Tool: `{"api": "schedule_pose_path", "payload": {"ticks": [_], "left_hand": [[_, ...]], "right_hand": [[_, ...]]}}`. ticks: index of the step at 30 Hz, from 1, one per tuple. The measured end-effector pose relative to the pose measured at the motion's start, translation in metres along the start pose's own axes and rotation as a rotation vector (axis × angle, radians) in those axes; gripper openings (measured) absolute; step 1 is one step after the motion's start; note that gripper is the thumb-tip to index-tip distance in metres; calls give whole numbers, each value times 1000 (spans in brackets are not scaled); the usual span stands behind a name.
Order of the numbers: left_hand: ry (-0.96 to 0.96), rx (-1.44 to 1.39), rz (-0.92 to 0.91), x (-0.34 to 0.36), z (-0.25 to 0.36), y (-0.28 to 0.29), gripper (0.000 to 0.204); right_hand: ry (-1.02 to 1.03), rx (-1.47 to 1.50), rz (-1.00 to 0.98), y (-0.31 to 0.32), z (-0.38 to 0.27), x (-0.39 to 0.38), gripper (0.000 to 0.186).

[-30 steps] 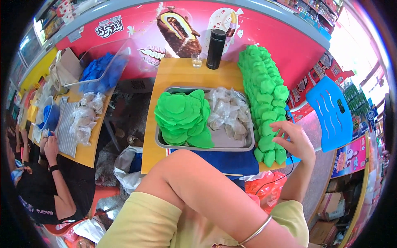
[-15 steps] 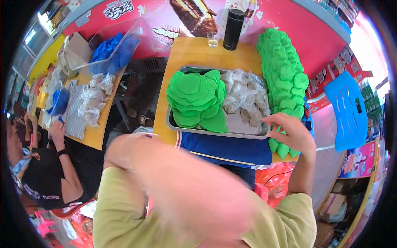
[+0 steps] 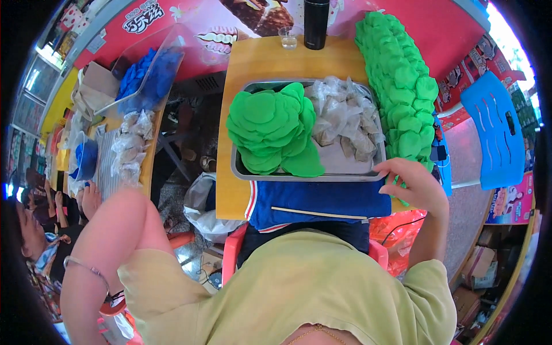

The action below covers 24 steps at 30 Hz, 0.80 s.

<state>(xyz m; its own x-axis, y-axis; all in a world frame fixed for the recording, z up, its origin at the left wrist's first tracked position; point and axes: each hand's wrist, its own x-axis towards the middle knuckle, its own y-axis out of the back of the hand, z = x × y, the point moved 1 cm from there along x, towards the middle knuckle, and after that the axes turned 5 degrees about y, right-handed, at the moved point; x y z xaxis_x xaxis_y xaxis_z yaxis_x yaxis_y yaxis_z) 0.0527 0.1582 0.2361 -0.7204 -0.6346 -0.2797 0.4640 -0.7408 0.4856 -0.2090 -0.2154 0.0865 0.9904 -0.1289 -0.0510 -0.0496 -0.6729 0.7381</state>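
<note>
My right hand [image 3: 415, 183] is at the near right corner of a metal tray [image 3: 310, 179], thumb and fingers apart, fingertips at the rim. Nothing shows between them. On the tray's left lies a heap of thin green rounded pieces [image 3: 270, 126]; to its right are several small clear plastic bags [image 3: 345, 118] with greyish contents. A long pile of similar green pieces [image 3: 402, 95] runs along the table's right side, just beyond my hand. My left arm [image 3: 109, 244] is bent back at the lower left, a bracelet round it; the left hand is out of view.
A thin stick [image 3: 319, 214] rests on dark blue cloth [image 3: 322, 198] at the front of the wooden table [image 3: 276, 54]. Behind the tray stand a black flask [image 3: 315, 26] and a clear cup [image 3: 289, 39]. A blue chair [image 3: 493, 132] is at right; a co-worker [image 3: 37, 230] sits at left.
My left arm has swung from across my chest out to the lower left. The right hand stays by the tray corner, and the whole view has shifted slightly.
</note>
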Motion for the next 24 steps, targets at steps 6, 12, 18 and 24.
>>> {"api": "schedule_pose_path", "payload": {"ticks": [6,12,18,24], "left_hand": [[536,-592,33,-6,-52,-18,29],[549,777,1333,124,-169,14,23],[621,689,1282,151,-264,46,38],[771,807,1240,169,-304,69,30]], "right_hand": [[-36,78,31,-28,20,-8,34],[17,118,72,-70,21,22,27],[88,-94,314,-102,22,47,20],[22,-53,352,-115,27,46,16]]}}
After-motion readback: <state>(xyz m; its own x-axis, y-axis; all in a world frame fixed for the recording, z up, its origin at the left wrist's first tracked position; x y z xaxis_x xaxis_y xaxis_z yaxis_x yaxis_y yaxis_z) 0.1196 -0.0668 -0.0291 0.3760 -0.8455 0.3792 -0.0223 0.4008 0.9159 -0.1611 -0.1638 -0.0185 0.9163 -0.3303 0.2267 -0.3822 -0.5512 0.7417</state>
